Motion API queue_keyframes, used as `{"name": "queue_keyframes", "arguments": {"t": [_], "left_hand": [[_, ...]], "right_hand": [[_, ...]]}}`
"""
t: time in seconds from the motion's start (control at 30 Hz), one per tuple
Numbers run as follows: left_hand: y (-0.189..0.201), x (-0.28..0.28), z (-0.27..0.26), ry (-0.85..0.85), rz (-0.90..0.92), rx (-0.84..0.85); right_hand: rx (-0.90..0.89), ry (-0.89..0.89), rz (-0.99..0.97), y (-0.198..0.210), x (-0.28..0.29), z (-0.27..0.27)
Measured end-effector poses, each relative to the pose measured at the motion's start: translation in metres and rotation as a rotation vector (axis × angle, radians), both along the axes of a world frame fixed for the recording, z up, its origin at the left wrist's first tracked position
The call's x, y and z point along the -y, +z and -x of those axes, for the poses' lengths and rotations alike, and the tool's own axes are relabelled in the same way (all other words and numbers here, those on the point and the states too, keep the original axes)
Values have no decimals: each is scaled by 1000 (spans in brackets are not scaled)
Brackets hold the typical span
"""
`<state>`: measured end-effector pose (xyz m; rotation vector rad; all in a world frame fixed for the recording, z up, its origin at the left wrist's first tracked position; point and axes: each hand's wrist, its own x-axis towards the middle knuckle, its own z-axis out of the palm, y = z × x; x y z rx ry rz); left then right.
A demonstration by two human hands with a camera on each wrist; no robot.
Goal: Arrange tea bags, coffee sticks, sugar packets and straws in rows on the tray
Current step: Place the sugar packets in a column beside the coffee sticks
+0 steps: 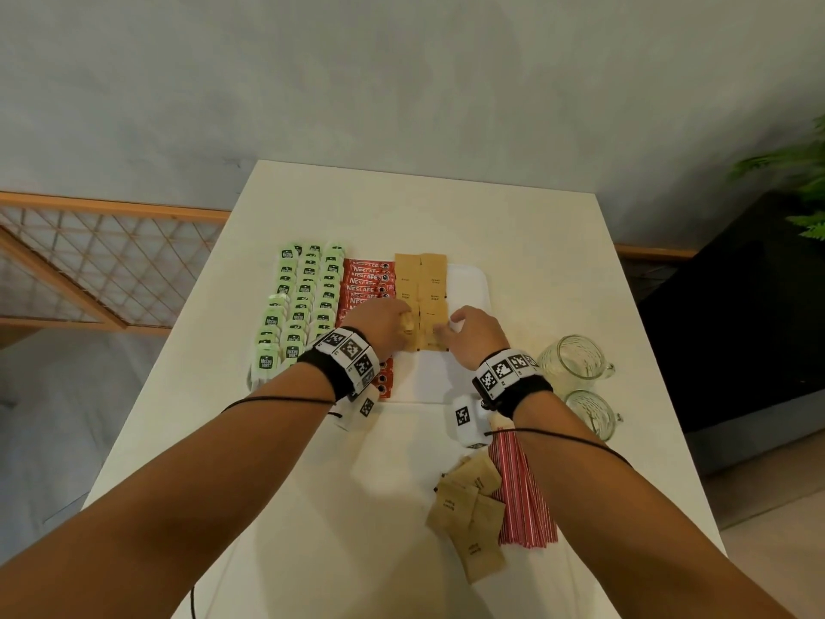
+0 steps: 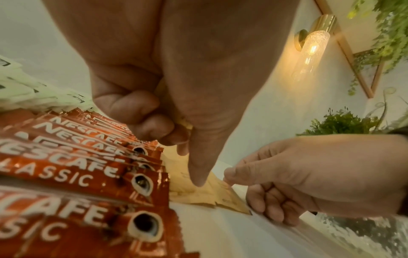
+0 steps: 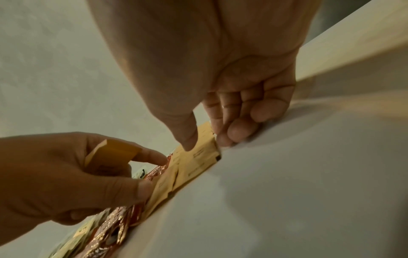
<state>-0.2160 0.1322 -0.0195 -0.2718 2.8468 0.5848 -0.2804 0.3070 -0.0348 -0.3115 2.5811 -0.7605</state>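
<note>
On the white tray [image 1: 464,288] lie rows of green tea bags [image 1: 303,301], red coffee sticks [image 1: 366,279] and two columns of brown sugar packets [image 1: 422,279]. My left hand [image 1: 402,328] grips a small stack of sugar packets [image 3: 112,151] in its curled fingers, and its thumb presses on the left sugar column. My right hand [image 1: 448,328] pinches the nearest packet of the right column [image 3: 203,153], thumb on top and fingertips [image 3: 225,141] at its right edge. Loose sugar packets [image 1: 468,498] and a bundle of red-striped straws [image 1: 522,489] lie on the table near me.
Two glass mugs [image 1: 571,359] [image 1: 589,413] stand right of the tray. The tray's right strip is bare. A dark cabinet [image 1: 736,328] and a plant [image 1: 799,180] are off the table's right edge, and a wooden lattice [image 1: 89,270] is at the left.
</note>
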Motion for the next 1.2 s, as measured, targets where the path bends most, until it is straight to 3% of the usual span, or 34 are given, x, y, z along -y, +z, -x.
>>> {"name": "queue_keyframes", "arguments": {"t": [0.17,0.33,0.53,0.67,0.97,1.2], "left_hand": [[3,-2,-4,12,-155,-18],[14,-4,-14,-74,-374,31],[17,-2,-25,-32,-622,112],[22,3,-31,-31,-572,0],[9,2,-45,144,-599,-185],[3,-2,-56,207,-575,-197]], "right_hand": [[-1,-1,136,5,-2,-1],[-66,282,392,16,-4,-12],[-72,335,377,19,-6,-16],[-39,270,386,13,-10,-10],[20,192,451,8,-13,-19],[80,191,375,2,-15,-28]]}}
